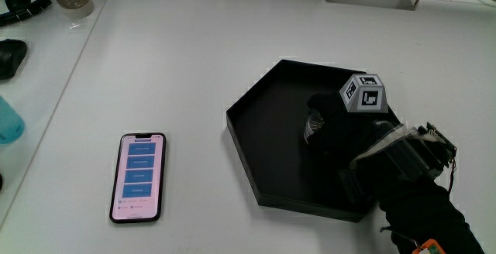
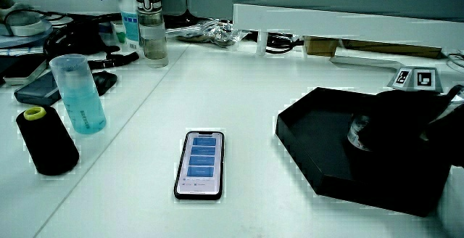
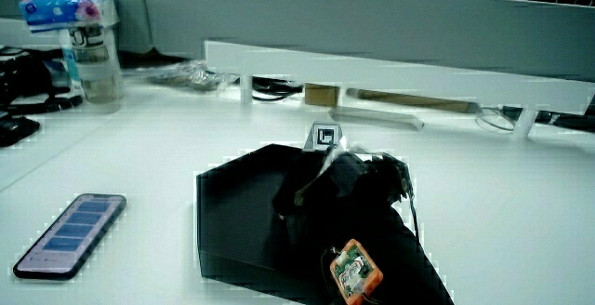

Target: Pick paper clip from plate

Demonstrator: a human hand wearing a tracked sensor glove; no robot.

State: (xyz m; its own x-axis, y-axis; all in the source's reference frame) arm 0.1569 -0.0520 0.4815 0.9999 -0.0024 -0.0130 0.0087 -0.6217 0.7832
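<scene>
Inside the black hexagonal plate (image 1: 256, 142), which lies beside the smartphone (image 1: 139, 176), the hand (image 1: 341, 126) is lowered onto a small shiny object (image 1: 313, 124) that cannot be confirmed as the paper clip, and the fingers' state cannot be told.
</scene>
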